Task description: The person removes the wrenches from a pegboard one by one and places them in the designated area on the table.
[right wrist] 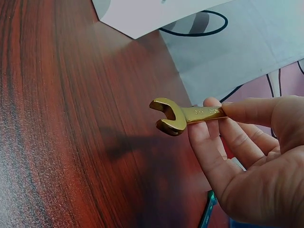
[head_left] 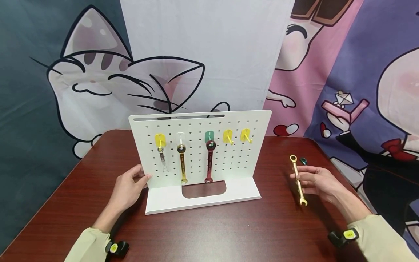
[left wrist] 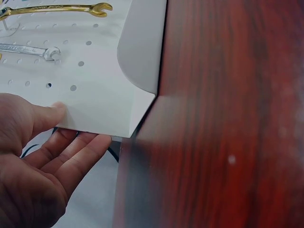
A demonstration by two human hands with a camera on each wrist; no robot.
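Note:
A white pegboard stand (head_left: 235,158) stands upright on the table. My left hand (head_left: 129,186) holds its left edge, thumb on the front face and fingers behind, as the left wrist view shows. To the right of the board, my right hand (head_left: 322,183) pinches a gold combination wrench (head_left: 298,183) above the table, ring end up. Its open end (right wrist: 178,116) points away from the fingers in the right wrist view. From hooks on the board hang a silver wrench (head_left: 163,160), a second gold wrench (head_left: 183,163) and a dark red wrench (head_left: 210,163).
Two yellow hooks (head_left: 228,136) at the board's right carry nothing. Behind the right hand lies a green wrench (head_left: 303,161), mostly hidden. The brown table (head_left: 209,236) ends at a cartoon-printed cloth backdrop (head_left: 209,36).

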